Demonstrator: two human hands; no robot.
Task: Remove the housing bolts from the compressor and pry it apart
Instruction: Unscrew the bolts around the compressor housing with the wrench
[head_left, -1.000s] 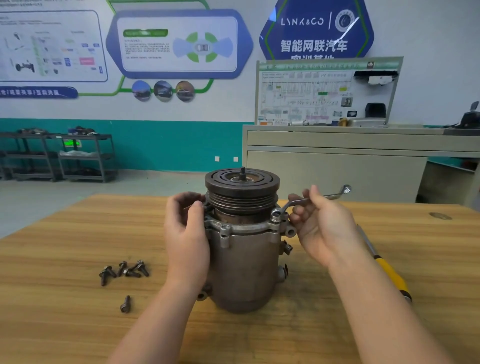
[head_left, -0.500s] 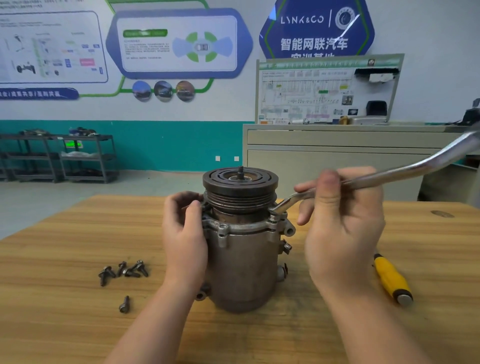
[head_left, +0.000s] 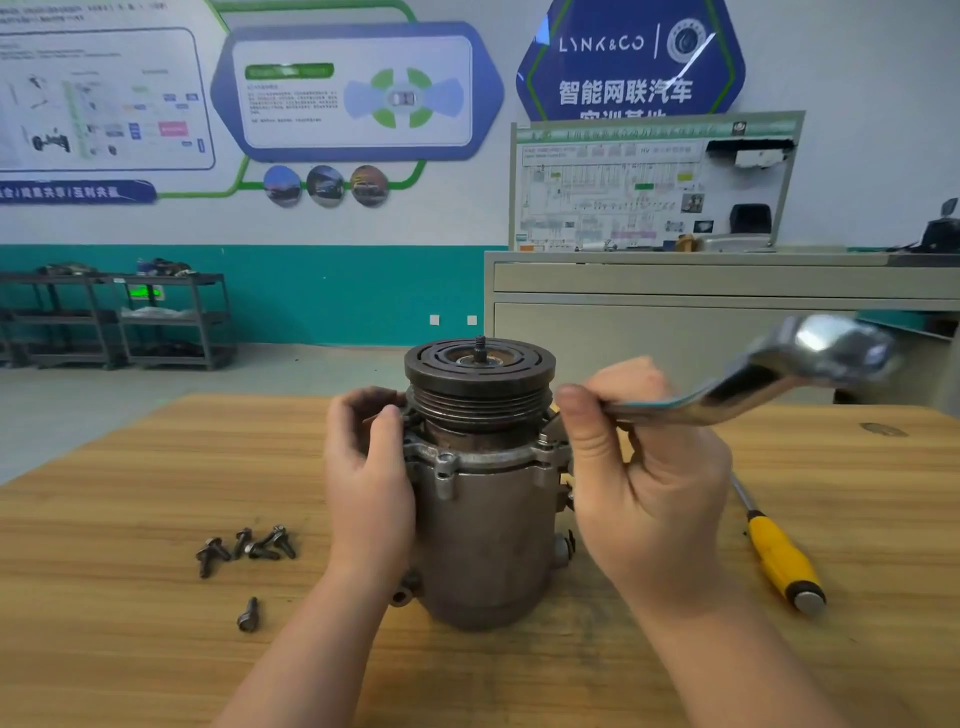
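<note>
Wrench (head_left: 753, 387) end at the compressor (head_left: 483, 499) is hidden behind the right hand (head_left: 649, 488), curled around it; compressor's flank is gripped by the left hand (head_left: 369, 478).

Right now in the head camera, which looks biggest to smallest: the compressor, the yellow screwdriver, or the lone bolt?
1. compressor
2. yellow screwdriver, partly hidden behind the right hand
3. lone bolt

All stand at similar nearness on the table, so the order seems safe.
</note>
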